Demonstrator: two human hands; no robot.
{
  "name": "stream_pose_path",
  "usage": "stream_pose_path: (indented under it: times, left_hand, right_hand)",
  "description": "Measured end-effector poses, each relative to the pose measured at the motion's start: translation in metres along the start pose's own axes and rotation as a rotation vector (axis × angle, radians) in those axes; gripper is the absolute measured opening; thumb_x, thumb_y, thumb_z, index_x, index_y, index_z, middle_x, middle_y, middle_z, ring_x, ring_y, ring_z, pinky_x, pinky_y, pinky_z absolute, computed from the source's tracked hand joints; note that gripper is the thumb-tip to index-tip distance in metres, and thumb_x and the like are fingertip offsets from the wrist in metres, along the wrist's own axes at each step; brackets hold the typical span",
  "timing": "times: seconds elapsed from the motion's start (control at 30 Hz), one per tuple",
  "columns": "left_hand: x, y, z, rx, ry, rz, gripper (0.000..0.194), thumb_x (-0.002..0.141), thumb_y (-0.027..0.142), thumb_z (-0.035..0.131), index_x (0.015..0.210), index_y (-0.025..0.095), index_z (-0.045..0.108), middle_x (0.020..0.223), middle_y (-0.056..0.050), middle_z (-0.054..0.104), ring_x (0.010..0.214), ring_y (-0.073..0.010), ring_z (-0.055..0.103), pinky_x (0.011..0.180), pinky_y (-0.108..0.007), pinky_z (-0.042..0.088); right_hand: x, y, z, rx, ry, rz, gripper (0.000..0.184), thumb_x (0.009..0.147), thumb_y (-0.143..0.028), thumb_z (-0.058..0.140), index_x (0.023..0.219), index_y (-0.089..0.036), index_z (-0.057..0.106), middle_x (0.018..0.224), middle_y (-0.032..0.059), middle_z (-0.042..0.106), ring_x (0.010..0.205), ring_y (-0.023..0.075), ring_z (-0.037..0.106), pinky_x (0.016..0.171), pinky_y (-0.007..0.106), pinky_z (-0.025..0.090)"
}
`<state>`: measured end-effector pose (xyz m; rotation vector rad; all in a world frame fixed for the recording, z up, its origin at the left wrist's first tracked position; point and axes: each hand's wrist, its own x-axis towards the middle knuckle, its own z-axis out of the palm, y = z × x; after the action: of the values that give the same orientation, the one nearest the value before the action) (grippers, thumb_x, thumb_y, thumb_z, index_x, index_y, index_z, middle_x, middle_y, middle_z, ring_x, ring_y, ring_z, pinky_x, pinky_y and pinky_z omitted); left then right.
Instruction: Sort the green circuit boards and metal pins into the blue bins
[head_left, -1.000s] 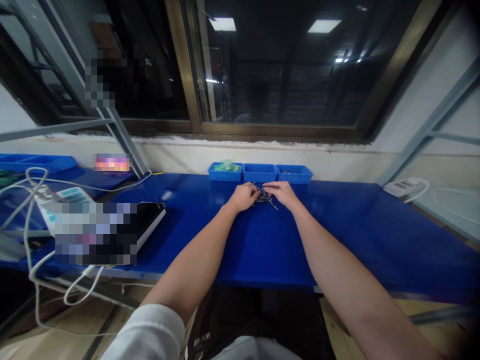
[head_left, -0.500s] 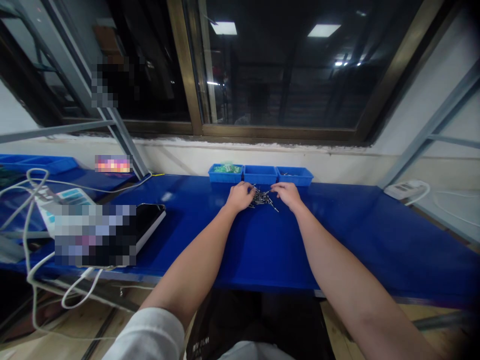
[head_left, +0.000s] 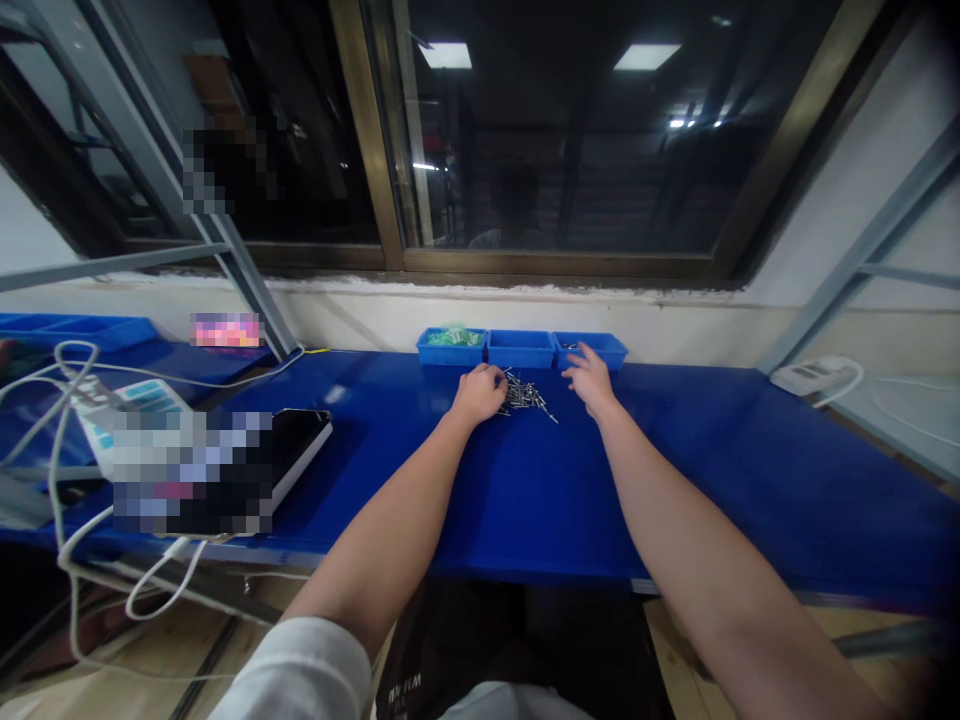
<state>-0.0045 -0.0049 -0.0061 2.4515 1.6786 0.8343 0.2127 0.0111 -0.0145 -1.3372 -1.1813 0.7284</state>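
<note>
A loose heap of thin, silvery and dark metal pins (head_left: 525,393) lies on the blue tabletop; their exact kind is too small to tell. At the heap's left edge rests my left hand (head_left: 480,394), its fingers curled inward and closed, with whatever they pinch hidden. My right hand (head_left: 590,380) is right of the heap, in front of the right blue bin (head_left: 611,352), fingers apart and reaching over its near rim. A few small metal pieces (head_left: 570,346) show inside that bin.
Beside the right bin stand a middle blue bin (head_left: 521,350) and a left bin (head_left: 450,354) holding green-and-clear packets. A tablet-like device (head_left: 300,440) and white cables (head_left: 64,480) occupy the left. A power strip (head_left: 814,376) lies far right, near metal frame posts.
My right hand has moved from the heap's right edge, rightward and up to the right bin, and its fingers have spread. My left hand stays at the heap.
</note>
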Motion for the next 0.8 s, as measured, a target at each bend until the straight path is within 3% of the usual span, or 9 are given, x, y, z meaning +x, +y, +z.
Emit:
stream_pose_path:
  times: [0.17, 0.37, 0.53, 0.8]
  left_hand:
    - [0.000, -0.002, 0.001, 0.013, -0.042, -0.039, 0.030, 0.085, 0.034, 0.043, 0.105, 0.020, 0.061, 0.111, -0.008, 0.059, 0.100, -0.0222, 0.057, 0.090, -0.034, 0.042]
    - [0.001, -0.009, 0.009, 0.020, -0.151, -0.081, 0.049, 0.087, 0.047, 0.037, 0.123, 0.018, 0.052, 0.132, -0.012, 0.049, 0.121, -0.0253, 0.046, 0.100, -0.036, 0.035]
    - [0.002, -0.011, 0.012, 0.035, -0.208, -0.079, 0.055, 0.088, 0.051, 0.033, 0.128, 0.016, 0.048, 0.137, -0.012, 0.045, 0.131, -0.0228, 0.035, 0.105, -0.033, 0.029]
    - [-0.001, -0.006, 0.007, 0.065, -0.212, -0.098, 0.056, 0.087, 0.054, 0.033, 0.126, 0.018, 0.049, 0.130, -0.013, 0.051, 0.119, -0.0261, 0.048, 0.098, -0.036, 0.035]
  right_hand:
    - [-0.002, 0.003, 0.003, -0.127, -0.092, -0.058, 0.049, 0.060, -0.011, 0.049, 0.107, -0.012, 0.062, 0.089, 0.0076, 0.070, 0.069, 0.0136, 0.062, 0.063, 0.023, 0.048]
    - [-0.013, -0.008, 0.007, -0.513, -0.179, -0.152, 0.017, 0.064, -0.022, 0.059, 0.074, -0.018, 0.071, 0.074, 0.0033, 0.070, 0.073, 0.0166, 0.063, 0.069, 0.025, 0.046]
    - [-0.019, -0.015, 0.009, -0.680, -0.274, -0.136, 0.013, 0.062, -0.029, 0.065, 0.067, -0.020, 0.072, 0.073, 0.0043, 0.070, 0.076, 0.0186, 0.063, 0.067, 0.024, 0.045]
    - [-0.019, -0.013, 0.011, -0.745, -0.333, -0.172, 0.011, 0.063, -0.026, 0.065, 0.067, -0.020, 0.073, 0.070, 0.0050, 0.070, 0.072, 0.0183, 0.063, 0.066, 0.024, 0.044]
